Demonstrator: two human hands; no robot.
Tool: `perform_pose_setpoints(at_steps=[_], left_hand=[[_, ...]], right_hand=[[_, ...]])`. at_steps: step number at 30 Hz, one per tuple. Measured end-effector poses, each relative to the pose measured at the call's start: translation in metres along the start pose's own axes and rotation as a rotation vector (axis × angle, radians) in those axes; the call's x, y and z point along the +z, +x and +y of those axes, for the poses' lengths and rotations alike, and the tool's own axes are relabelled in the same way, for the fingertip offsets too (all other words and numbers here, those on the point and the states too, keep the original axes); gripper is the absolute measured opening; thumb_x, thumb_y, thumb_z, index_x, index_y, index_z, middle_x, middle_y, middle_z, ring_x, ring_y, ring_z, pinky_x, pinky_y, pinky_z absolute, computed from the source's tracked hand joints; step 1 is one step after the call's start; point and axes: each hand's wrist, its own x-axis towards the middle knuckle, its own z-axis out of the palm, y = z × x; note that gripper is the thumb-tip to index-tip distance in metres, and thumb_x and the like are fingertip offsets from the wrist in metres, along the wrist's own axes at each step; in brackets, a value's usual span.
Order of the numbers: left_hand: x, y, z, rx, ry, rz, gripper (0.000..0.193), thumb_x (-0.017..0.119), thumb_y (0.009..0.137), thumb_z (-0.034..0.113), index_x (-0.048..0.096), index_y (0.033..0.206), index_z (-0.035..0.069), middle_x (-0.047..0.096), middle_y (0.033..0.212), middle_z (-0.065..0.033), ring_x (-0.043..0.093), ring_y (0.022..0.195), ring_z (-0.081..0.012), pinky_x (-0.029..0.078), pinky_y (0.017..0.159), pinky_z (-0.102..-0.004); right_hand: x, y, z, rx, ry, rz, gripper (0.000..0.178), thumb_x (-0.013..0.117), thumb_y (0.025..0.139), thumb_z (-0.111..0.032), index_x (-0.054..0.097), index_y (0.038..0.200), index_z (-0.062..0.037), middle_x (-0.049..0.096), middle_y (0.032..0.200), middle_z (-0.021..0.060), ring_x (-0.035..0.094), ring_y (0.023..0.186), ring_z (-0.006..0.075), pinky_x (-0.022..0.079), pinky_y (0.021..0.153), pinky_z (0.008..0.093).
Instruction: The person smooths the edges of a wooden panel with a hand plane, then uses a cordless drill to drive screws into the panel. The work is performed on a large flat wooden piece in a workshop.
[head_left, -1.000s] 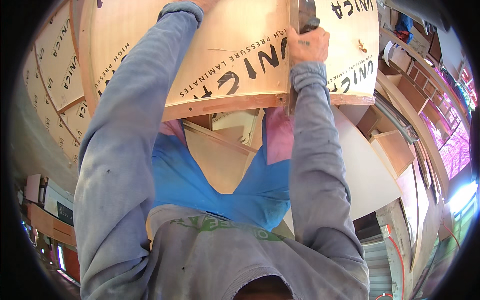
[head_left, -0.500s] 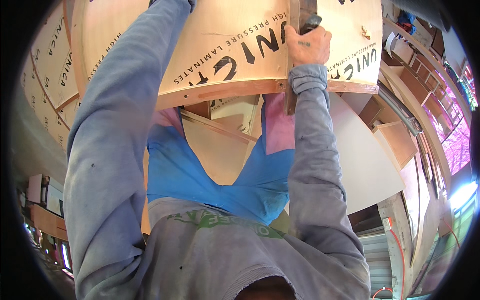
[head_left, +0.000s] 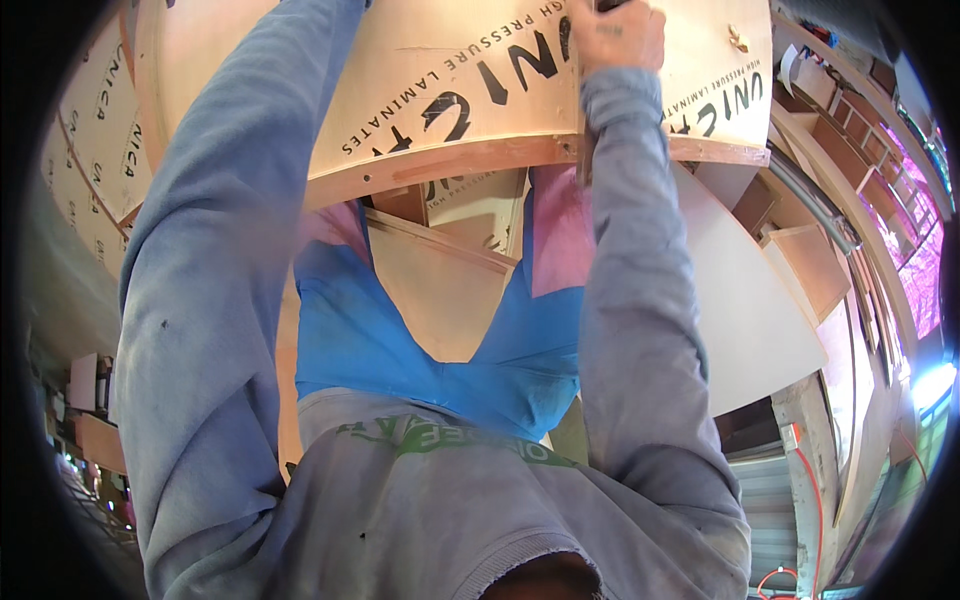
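Observation:
My right hand point(head_left: 622, 38) is at the top edge of the view, its fingers wrapped round a dark tool point(head_left: 607, 5) that looks like a hand plane. Most of that tool is hidden or cut off. Under it, a narrow wooden strip point(head_left: 586, 155) runs away from me across a pale panel point(head_left: 400, 70) with dark printing. A brown wooden batten point(head_left: 440, 160) edges the near side of the panel. My left arm point(head_left: 215, 210) reaches forward over the panel's left part; its hand lies beyond the top edge.
A curled wood shaving point(head_left: 738, 40) lies on the panel at the right. Below stands another pale board point(head_left: 440, 290) between my legs. A white curved sheet point(head_left: 740, 300), wooden boxes point(head_left: 808, 270) and a red cable point(head_left: 815, 490) are at the right. More printed panels point(head_left: 95, 150) stand left.
My right hand has slid forward, away from me, with the dark tool, which is now mostly out of view. The view has shifted slightly. The left arm still reaches forward.

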Motion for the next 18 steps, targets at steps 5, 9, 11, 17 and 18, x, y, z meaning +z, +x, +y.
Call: perform_pose_setpoints(at_steps=[5,9,11,17,18], left_hand=[[-0.002,-0.009,-0.002,-0.032,0.005,-0.012,0.087,0.048,0.098,0.062,0.034,0.155,-0.002,0.024,0.166,-0.0229,0.017,0.155,-0.0399,0.013,0.126,-0.0531],[0.002,-0.013,-0.003,-0.029,0.006,-0.021,0.086,0.048,0.098,0.062,0.034,0.155,-0.001,0.025,0.166,-0.0224,0.018,0.155,-0.0398,0.013,0.125,-0.0536],[0.002,-0.013,-0.003,-0.026,0.005,-0.02,0.086,0.048,0.098,0.062,0.035,0.155,-0.001,0.025,0.166,-0.0221,0.018,0.155,-0.0397,0.014,0.125,-0.0538],[0.005,-0.003,0.005,0.02,0.002,0.005,0.085,0.047,0.098,0.063,0.035,0.155,0.0,0.026,0.166,-0.0212,0.019,0.154,-0.0395,0.014,0.124,-0.0546],[0.007,-0.003,0.005,0.025,0.0,0.002,0.085,0.047,0.098,0.063,0.035,0.155,0.001,0.026,0.165,-0.021,0.019,0.154,-0.0394,0.014,0.124,-0.0547]], right_hand=[[-0.045,-0.107,0.021,0.09,-0.004,-0.057,0.056,0.083,0.074,-0.042,0.062,0.101,0.0031,0.06,0.104,0.0208,0.061,0.101,0.0417,0.053,0.085,0.0517],[-0.053,-0.13,0.033,0.126,0.035,-0.079,0.061,0.084,0.074,-0.044,0.063,0.105,0.0039,0.061,0.106,0.0209,0.062,0.102,0.0408,0.052,0.088,0.0493],[-0.05,-0.108,0.026,0.175,0.079,-0.12,0.064,0.085,0.074,-0.048,0.066,0.106,0.0043,0.062,0.108,0.0213,0.062,0.103,0.0403,0.052,0.09,0.0479],[0.011,0.018,-0.004,-0.004,-0.009,0.087,0.063,0.073,0.078,-0.048,0.065,0.103,0.0099,0.065,0.105,0.0319,0.062,0.101,0.0469,0.051,0.091,0.0506],[0.014,0.021,-0.001,-0.032,-0.005,0.089,0.064,0.074,0.079,-0.049,0.065,0.103,0.0096,0.065,0.105,0.0316,0.062,0.101,0.0468,0.051,0.091,0.0504]])
